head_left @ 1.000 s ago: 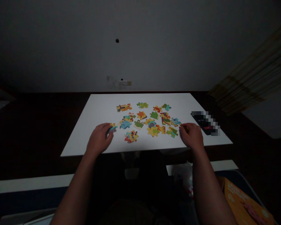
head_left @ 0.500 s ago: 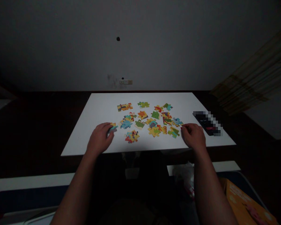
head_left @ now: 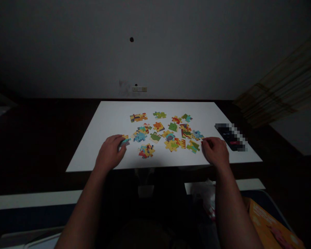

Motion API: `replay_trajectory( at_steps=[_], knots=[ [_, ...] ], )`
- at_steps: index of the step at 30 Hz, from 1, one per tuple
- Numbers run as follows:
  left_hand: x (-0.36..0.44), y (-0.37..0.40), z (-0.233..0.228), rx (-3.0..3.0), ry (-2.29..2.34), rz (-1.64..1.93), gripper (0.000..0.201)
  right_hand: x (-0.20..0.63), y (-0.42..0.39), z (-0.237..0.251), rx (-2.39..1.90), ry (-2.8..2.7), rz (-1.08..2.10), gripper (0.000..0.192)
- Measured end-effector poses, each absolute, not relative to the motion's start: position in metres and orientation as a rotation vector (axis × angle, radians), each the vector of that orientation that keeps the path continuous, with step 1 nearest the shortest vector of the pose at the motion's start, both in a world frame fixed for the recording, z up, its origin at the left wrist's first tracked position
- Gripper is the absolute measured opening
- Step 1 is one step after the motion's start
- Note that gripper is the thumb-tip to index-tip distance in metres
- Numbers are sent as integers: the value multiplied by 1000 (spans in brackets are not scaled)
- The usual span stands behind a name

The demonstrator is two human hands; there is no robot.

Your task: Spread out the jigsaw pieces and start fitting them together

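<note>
**Resting our hands by the puzzle pieces**

Sitting at the white surface [head_left: 109, 117], we see our two hands far apart, one on each side of the puzzle pieces [head_left: 166, 133]. The pieces lie spread out flat in the middle of the surface, bright with yellow, green, blue and red.

Our left hand [head_left: 110, 154] rests at about 8 o'clock from the pile. Its fingers are curled over a small teal and yellow piece [head_left: 125, 140]. The fingertips touch that piece, but we cannot tell if they grip it or just lie on it.

Our right hand [head_left: 215, 150] rests at about 4 o'clock from the pile. Its fingers are bent and close together. A green and yellow piece [head_left: 193, 147] lies just beside its fingertips. We cannot tell if this hand holds anything.

A small clump of joined pieces [head_left: 145, 151] sits between our hands, near the front edge. At 3 o'clock, near the right edge of the surface, lies a dark flat thing [head_left: 230, 136] that is blurred out. An orange box [head_left: 272, 224] shows at 5 o'clock, down low past our right arm.
</note>
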State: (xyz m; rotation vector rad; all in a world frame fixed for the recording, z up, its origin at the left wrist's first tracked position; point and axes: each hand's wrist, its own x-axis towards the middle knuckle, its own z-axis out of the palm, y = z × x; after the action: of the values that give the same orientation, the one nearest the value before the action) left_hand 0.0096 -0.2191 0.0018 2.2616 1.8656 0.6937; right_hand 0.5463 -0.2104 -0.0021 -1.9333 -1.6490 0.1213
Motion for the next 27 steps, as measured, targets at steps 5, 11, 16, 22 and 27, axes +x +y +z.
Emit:
replay_trajectory(
  at_steps=[5, 11, 16, 22, 27],
  knots=[
    [11, -220, 2, 2251, 1873, 706, 43, 546, -211, 1, -1945, -1654, 131, 36],
    [13, -221, 5, 2221, 1873, 699, 43, 541, -212, 8, -1946, -1647, 144, 33],
    [14, -221, 6, 2205, 1881, 694, 43, 541, -212, 6, -1964, -1633, 131, 33],
    [12, -221, 4, 2211, 1875, 705, 44, 544, -211, 2, -1975, -1655, 129, 33],
    [12, -221, 4, 2213, 1877, 678, 45, 541, -212, 7, -1968, -1641, 162, 33]
  ],
)
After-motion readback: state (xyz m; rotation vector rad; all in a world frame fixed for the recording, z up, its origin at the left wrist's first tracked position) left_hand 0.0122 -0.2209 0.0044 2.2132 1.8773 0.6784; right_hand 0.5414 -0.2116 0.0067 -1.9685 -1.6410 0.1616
